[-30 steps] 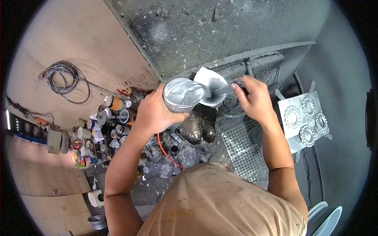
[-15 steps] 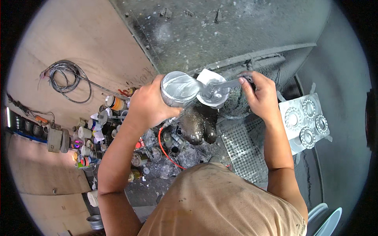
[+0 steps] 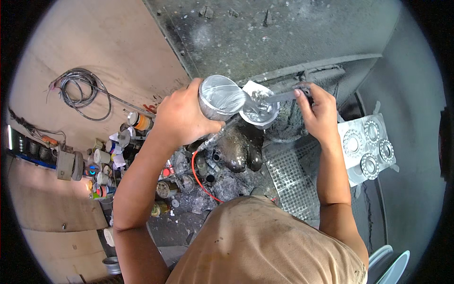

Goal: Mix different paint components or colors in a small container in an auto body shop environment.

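Note:
My left hand is closed around a clear cup coated with silver paint. The cup is tilted to the right, and paint streams over its lip into a white paper-like funnel set in a round container. My right hand grips a paint-caked grey stirring stick, its far end over the funnel's mouth. What holds the funnel and container up is hidden. An orange hose runs up to a fitting beneath the cup.
Several ring-shaped silver parts lie on a white board at the right. Paint cans and jars crowd the left. A coiled hose lies at upper left. A perforated metal sheet is below, wheel rims at lower right.
The cup in my left hand has shifted slightly right and up, still pouring. The stick's end has moved within the funnel, and my right hand has moved slightly right.

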Motion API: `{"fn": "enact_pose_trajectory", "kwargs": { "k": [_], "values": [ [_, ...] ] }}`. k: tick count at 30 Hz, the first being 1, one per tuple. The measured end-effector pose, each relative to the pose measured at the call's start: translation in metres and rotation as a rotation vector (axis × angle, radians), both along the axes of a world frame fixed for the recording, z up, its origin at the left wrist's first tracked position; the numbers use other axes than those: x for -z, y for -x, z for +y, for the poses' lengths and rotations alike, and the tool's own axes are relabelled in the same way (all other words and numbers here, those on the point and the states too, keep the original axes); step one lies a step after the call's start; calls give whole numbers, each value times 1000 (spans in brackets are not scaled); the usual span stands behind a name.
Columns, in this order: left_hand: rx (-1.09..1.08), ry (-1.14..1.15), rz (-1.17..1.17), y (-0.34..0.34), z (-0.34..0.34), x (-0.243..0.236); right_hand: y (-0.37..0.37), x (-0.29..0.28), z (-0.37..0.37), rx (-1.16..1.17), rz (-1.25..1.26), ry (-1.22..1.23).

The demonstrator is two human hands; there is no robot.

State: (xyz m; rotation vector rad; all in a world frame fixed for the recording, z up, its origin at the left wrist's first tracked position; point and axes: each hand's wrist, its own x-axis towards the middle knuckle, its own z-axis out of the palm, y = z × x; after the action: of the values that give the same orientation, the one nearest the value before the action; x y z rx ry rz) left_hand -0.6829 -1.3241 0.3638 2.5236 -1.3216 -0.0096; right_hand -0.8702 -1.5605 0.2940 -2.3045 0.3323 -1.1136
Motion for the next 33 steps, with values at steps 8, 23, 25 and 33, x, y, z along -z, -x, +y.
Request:
{"fn": "enact_pose_trajectory", "kwargs": {
  "k": [8, 23, 25, 33],
  "values": [
    [72, 339, 365, 1, -1, 31, 4, 13, 4, 45, -32, -88],
    [-226, 571, 556, 63, 126, 210, 10, 33, 73, -221, -280, -757],
    [-328, 596, 716, 76, 150, 226, -10, 65, 121, -313, -70, -795],
    [-614, 746, 778, 78, 283, 310, -74, 183, 287, -605, 575, -415]
  ]
}}
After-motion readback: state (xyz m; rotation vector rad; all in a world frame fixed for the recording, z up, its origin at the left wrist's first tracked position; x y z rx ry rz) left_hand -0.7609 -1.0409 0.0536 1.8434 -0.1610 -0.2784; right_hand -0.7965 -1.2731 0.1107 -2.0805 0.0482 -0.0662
